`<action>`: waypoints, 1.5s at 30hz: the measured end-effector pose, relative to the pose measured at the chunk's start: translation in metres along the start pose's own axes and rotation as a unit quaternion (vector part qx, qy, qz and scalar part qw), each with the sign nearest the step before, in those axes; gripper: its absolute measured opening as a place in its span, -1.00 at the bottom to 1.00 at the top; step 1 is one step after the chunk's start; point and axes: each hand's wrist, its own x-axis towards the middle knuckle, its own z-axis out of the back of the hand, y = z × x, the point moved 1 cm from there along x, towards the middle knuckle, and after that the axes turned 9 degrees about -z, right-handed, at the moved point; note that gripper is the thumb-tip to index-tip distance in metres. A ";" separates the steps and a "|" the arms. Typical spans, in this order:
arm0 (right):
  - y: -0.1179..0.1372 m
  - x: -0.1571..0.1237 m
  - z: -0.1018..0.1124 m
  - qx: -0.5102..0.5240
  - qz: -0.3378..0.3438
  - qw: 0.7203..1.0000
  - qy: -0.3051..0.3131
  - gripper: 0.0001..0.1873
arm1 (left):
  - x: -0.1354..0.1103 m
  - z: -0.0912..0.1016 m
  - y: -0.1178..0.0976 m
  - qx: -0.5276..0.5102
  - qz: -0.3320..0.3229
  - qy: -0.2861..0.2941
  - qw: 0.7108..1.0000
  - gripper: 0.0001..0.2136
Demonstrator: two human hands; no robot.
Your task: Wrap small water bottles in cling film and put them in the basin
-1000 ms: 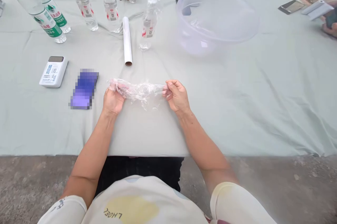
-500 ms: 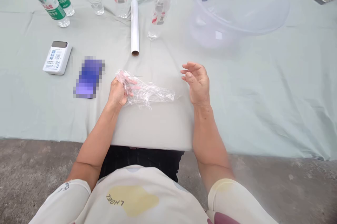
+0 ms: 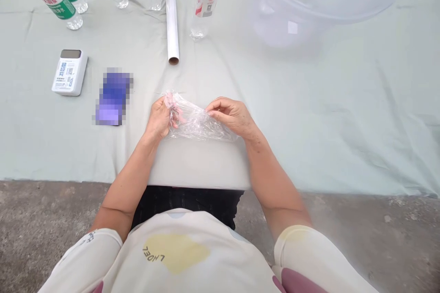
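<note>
A crumpled sheet of clear plastic film (image 3: 197, 125) stretches between my two hands, just above the near edge of the table. My left hand (image 3: 161, 118) grips its left end, and the fingers show pink through the film. With thumb and fingertips, my right hand (image 3: 231, 115) pinches the film near its upper right part. The film's loose right end hangs below the right hand. Beyond the hands lies a white roll of plastic film (image 3: 173, 24), its open core end towards me.
A bottle in plastic wrap (image 3: 205, 4) stands right of the roll. Several water bottles (image 3: 62, 4) stand at the back left. A large translucent basin (image 3: 275, 22) is at the back right. A white power bank (image 3: 69, 73) and a blurred purple phone-like rectangle (image 3: 114, 98) lie left.
My right hand has moved left and down from apart and now pinches the film. My left hand has kept its hold. The view has tipped slightly towards me.
</note>
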 end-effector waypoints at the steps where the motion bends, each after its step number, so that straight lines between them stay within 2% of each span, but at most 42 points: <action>1: -0.001 0.002 0.004 0.021 -0.014 0.999 -0.025 -0.81 | 0.001 0.002 0.000 -0.007 0.004 -0.011 1.000 -0.58; 6: -0.009 0.009 0.028 0.125 -0.072 0.973 -0.183 -0.87 | 0.005 0.013 -0.002 -0.035 0.019 -0.054 0.998 -0.61; 11: -0.013 0.010 0.041 0.116 -0.129 0.954 -0.246 -0.90 | 0.009 0.022 0.001 -0.047 0.016 -0.052 0.997 -0.69; 14: -0.015 0.009 0.043 0.075 -0.138 0.943 -0.293 -0.94 | 0.009 0.027 -0.001 -0.042 -0.012 -0.101 0.994 -0.79; 15: -0.016 0.009 0.043 0.060 -0.139 0.941 -0.303 -0.96 | 0.009 0.028 -0.003 -0.029 -0.042 -0.131 0.990 -0.83; 17: -0.020 0.010 0.043 0.035 -0.135 0.939 -0.315 -0.97 | 0.005 0.030 -0.009 0.022 -0.155 -0.204 0.966 -0.89; 19: -0.025 0.011 0.042 0.015 -0.117 0.940 -0.321 -0.96 | -0.002 0.027 -0.015 0.090 -0.304 -0.243 0.917 -0.86; 20: -0.027 0.012 0.042 0.008 -0.104 0.941 -0.321 -0.96 | -0.006 0.024 -0.016 0.122 -0.361 -0.224 0.897 -0.86; 21: -0.028 0.013 0.041 0.001 -0.092 0.943 -0.321 -0.97 | -0.009 0.020 -0.015 0.152 -0.393 -0.172 0.890 -0.88; 22: -0.029 0.014 0.041 -0.006 -0.085 0.943 -0.321 -0.97 | -0.012 0.015 -0.013 0.183 -0.399 -0.090 0.894 -0.90; 24: -0.029 0.014 0.039 -0.018 -0.088 0.944 -0.318 -0.97 | -0.015 0.004 -0.003 0.253 -0.356 0.101 0.894 -0.94; 25: -0.029 0.014 0.039 -0.024 -0.096 0.943 -0.316 -0.97 | -0.015 0.000 0.003 0.295 -0.330 0.175 0.879 -0.92; 26: -0.028 0.013 0.039 -0.033 -0.107 0.942 -0.315 -0.96 | -0.014 -0.004 0.009 0.339 -0.316 0.218 0.859 -0.88; 28: -0.026 0.012 0.040 -0.053 -0.124 0.941 -0.311 -0.95 | -0.012 -0.007 0.016 0.414 -0.314 0.228 0.823 -0.81; 31: -0.027 0.010 0.049 -0.074 -0.121 0.943 -0.300 -0.94 | -0.009 -0.004 0.017 0.497 -0.331 0.182 0.781 -0.83; 35: -0.029 0.004 0.069 -0.073 -0.120 0.948 -0.286 -0.94 | -0.012 0.004 0.007 0.588 -0.323 0.162 0.724 -0.47; 37: -0.027 -0.002 0.078 -0.073 -0.133 0.942 -0.300 -0.94 | -0.014 0.006 0.003 0.617 -0.302 0.163 0.708 -0.33; 39: -0.020 -0.008 0.085 -0.076 -0.118 0.940 -0.310 -0.87 | -0.016 0.007 0.002 0.638 -0.284 0.160 0.698 -0.22; 41: -0.011 -0.013 0.088 -0.073 -0.072 0.961 -0.255 -0.67 | -0.017 0.006 0.001 0.651 -0.271 0.158 0.691 -0.16; 43: -0.003 -0.017 0.088 -0.073 -0.041 0.988 -0.128 -0.43 | -0.018 0.005 0.001 0.658 -0.265 0.157 0.687 -0.12; 45: 0.002 -0.019 0.086 -0.095 -0.050 0.994 -0.017 -0.27 | -0.018 0.005 0.001 0.664 -0.261 0.155 0.683 -0.09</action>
